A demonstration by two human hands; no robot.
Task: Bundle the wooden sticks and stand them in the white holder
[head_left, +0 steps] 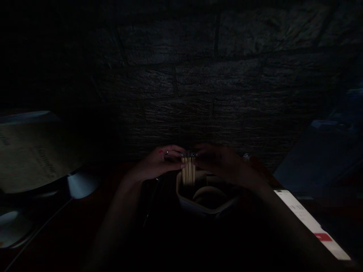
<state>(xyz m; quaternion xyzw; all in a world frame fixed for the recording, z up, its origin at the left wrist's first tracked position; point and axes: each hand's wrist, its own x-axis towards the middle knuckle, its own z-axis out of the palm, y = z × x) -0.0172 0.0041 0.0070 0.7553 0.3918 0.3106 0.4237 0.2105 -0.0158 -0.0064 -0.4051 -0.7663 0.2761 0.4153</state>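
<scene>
A bundle of thin, pale wooden sticks point(188, 172) stands upright between my hands, with something shiny and clear-looking at its top. My left hand point(159, 161), with a ring on one finger, grips the bundle's left side, the thumb pressed on the front. From the right my right hand point(219, 162) closes on the upper part of the same bundle; its fingers are dim in the shadow. Below the hands is an angular open container point(193, 204) with a pale rim. The lower ends of the sticks reach inside it, beside a round-edged pale object point(210, 192).
A lit phone point(307, 223) lies to the right. At the left are a printed brown package point(36, 155), a pale cone-shaped thing point(82, 185), a round white item point(13, 228) and a thin cable point(42, 228). A dark brick-patterned wall point(181, 83) rises behind. Much is lost in darkness.
</scene>
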